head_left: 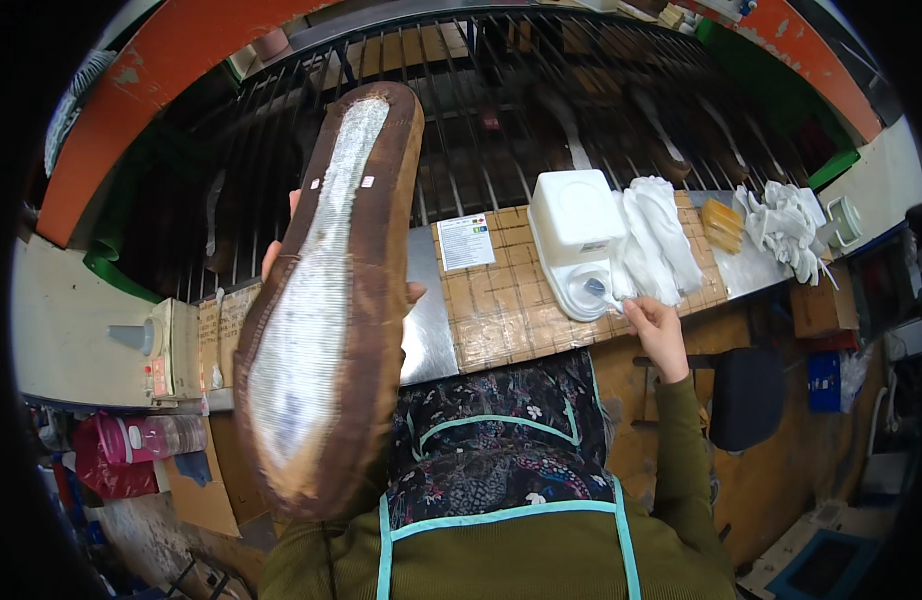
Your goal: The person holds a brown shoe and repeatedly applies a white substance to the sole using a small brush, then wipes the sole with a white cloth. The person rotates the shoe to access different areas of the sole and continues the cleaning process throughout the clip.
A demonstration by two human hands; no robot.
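Head camera view: a dark rack of metal bars [446, 140] fills the upper half of the frame, and in front of it, left of centre, a brown shoe [321, 260] looms upright with its underside facing us. A long pale strip runs down its middle. From where I stand, the left hand [272, 258] is wrapped around it from behind, fingertips showing at its left edge, thumb at its right; the palm is hidden.

Right of centre sits a white plastic dispenser [573, 215]; its tank is opaque, so I can't see how full it is. Folded white cloths [663, 240] lie just beside it. At the lower left there's a clear bottle [169, 438] with a pink end, contents unclear.

Low on the dispenser, the right hand [658, 335] pinches its thumb and fingers narrowly on a slim pale piece [615, 304], right beside the round cup [579, 308]. Inside that cup shows a small blue-grey lump [594, 287], too small for me to name.
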